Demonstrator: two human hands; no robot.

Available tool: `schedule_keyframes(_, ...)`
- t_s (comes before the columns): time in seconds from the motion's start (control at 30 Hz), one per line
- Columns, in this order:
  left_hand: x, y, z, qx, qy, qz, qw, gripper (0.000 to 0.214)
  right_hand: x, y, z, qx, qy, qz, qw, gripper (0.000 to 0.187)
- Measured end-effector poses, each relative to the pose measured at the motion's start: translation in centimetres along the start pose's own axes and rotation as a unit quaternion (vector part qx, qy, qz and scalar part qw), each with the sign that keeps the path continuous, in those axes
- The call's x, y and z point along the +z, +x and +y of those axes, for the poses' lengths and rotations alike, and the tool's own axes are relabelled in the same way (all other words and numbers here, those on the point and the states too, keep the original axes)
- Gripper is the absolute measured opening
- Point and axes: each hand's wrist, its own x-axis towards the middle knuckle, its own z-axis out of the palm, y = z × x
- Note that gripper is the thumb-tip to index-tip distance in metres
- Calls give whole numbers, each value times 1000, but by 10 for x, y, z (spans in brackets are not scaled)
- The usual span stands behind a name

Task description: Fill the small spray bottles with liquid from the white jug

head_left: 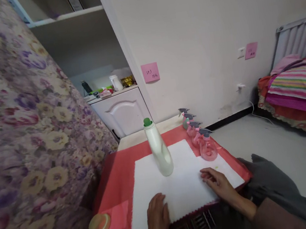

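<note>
Left hand [157,217] is at the near edge of the white cloth [186,196], right hand [220,184] toward its near right corner; both, loosely curled, hold nothing; the bottle [157,149] stands upright nearer the far edge, apart from them; this seems a waiting step; gripping it would call for a forward reach.

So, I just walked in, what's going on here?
A person sits at a table with a red cover, and neither hand appears to hold anything. The left hand and right hand are at the near part of a white cloth. Beyond and between them stands a pale bottle with a green top, touched by neither hand. A row of spray bottles runs along the right side, the nearest one pink.
</note>
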Motion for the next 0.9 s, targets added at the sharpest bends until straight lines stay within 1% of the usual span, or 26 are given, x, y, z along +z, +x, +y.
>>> schedule_keyframes(0.07, -1, 0, -9, 11, 37, 16, 999, 31, 14, -5, -4, -14, -10, -34, 999, 25)
schedule_keyframes(0.13, 1, -2, -14, 25, 65, 29, 997, 31, 21, -9, -4, -21, -23, -56, 998, 25)
schedule_keyframes(0.2, 4, -7, -15, 36, 92, 36, 994, 29, 24, -12, 1, -23, -36, -68, 997, 24)
schedule_keyframes(0.3, 8, -14, -11, 31, 134, 43, 990, 27, 25, -16, 10, -27, -71, -80, 994, 26)
schedule_keyframes(0.43, 9, -20, -4, 20, 175, 49, 983, 27, 27, -21, 19, -39, -118, -84, 989, 27)
schedule_keyframes(0.57, 9, -22, -5, 46, 215, 59, 974, 29, 30, -23, 25, -58, -140, -93, 984, 24)
schedule_keyframes(0.73, 10, -22, -17, 94, 258, 66, 959, 34, 35, -22, 27, -91, -161, -89, 979, 21)
schedule_keyframes(0.83, 12, -20, -26, 124, 273, 70, 952, 35, 35, -20, 22, -102, -164, -82, 978, 20)
schedule_keyframes(0.9, 16, -18, -30, 132, 273, 77, 950, 35, 35, -18, 17, -104, -167, -79, 977, 20)
